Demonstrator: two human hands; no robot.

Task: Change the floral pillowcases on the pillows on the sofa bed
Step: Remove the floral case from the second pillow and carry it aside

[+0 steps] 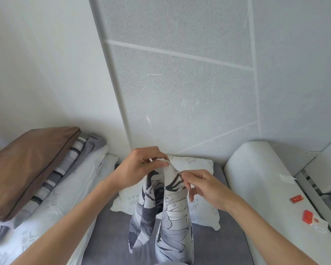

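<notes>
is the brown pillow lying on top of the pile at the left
Yes, the brown pillow lies on top of the folded striped bedding and white pillows stacked at the left.

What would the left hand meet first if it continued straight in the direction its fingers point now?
The left hand points right, gripping the floral pillowcase by its top edge. Going on, it would probably meet the right hand first, which pinches the same fabric close beside it; depth is unclear.
</notes>
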